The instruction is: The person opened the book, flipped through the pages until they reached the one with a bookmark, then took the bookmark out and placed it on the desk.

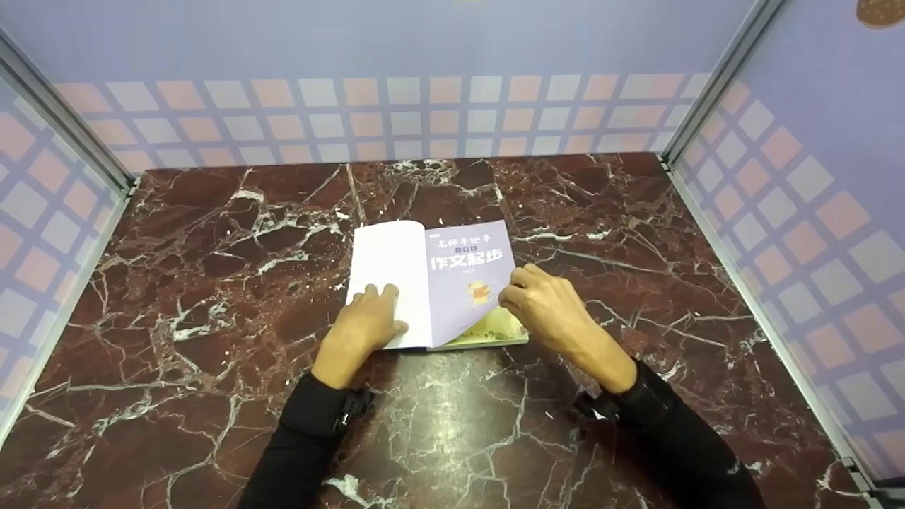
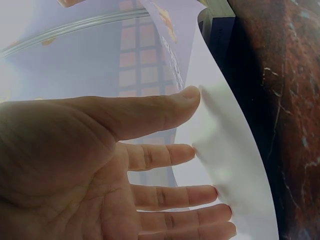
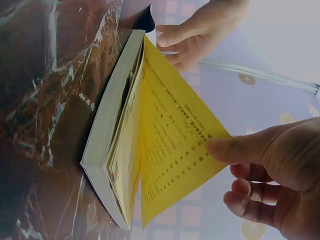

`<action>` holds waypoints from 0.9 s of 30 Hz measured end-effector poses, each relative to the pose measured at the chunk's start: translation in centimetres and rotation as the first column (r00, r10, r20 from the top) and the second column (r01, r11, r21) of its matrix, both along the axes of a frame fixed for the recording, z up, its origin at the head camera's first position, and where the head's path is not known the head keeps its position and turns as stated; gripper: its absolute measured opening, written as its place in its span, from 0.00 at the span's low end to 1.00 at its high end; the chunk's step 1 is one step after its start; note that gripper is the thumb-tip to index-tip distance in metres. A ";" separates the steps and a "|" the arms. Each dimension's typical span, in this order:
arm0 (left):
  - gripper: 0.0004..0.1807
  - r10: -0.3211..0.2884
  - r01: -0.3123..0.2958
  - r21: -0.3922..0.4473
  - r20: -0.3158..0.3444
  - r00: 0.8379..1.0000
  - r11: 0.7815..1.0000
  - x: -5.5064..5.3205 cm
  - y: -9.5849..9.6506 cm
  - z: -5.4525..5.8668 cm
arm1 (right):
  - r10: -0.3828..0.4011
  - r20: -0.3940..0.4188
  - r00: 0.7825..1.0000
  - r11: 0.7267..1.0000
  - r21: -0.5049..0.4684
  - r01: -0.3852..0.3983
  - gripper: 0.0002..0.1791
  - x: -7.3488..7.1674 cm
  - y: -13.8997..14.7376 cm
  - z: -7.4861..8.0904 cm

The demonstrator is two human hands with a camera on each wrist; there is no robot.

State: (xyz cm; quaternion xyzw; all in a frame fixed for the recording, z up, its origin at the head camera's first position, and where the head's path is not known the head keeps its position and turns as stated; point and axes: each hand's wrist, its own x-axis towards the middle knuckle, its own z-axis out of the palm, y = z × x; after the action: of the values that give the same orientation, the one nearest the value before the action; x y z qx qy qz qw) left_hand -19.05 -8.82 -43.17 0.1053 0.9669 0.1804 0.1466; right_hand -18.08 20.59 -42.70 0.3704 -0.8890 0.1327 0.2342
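Observation:
A book (image 1: 459, 311) lies open on the marbled table, its white left page (image 1: 389, 254) spread flat. Over the right side stands a lilac title page (image 1: 452, 283) with white lettering and a small cartoon figure. My right hand (image 1: 544, 304) pinches the lower right corner of that page and lifts it. In the right wrist view the raised leaf's underside (image 3: 175, 145) looks yellow with printed text. Beneath it, part of a green and yellow picture page (image 1: 498, 325) shows. With straight fingers, my left hand (image 1: 364, 318) rests on the white page; the left wrist view shows its fingertips (image 2: 207, 192) touching the paper.
The dark red table (image 1: 212, 297) has white veins. Lilac panels with a pink and white check border (image 1: 403, 116) enclose it at the back and both sides, joined by metal corner posts (image 1: 714, 85).

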 end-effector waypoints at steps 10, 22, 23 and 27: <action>0.28 0.001 -0.001 -0.001 0.001 1.000 1.000 -0.1 0.1 0.1 | -0.077 -0.033 0.996 0.994 -0.086 0.074 0.05 0.4 -1.0 -0.8; 0.29 -0.003 0.003 0.002 0.013 1.000 1.000 -0.1 -0.1 0.2 | 0.025 0.015 1.000 0.969 -0.248 -0.021 0.12 0.8 -2.0 -1.5; 0.29 -0.004 0.004 0.001 0.011 1.000 1.000 -0.1 -0.1 0.2 | 0.040 0.025 0.999 0.963 -0.267 -0.032 0.12 0.8 -2.1 -1.5; 0.29 -0.003 0.003 -0.003 0.004 1.000 1.000 -0.2 -0.1 0.1 | 0.105 0.073 0.992 0.931 -0.357 -0.073 0.15 0.9 -2.3 -1.7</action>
State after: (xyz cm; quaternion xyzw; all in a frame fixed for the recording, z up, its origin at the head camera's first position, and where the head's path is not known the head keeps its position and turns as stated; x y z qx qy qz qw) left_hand -19.21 -8.90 -43.04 0.1061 0.9667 0.1789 0.1489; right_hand -17.19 18.26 -44.40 0.3557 -0.8426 0.3177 0.2501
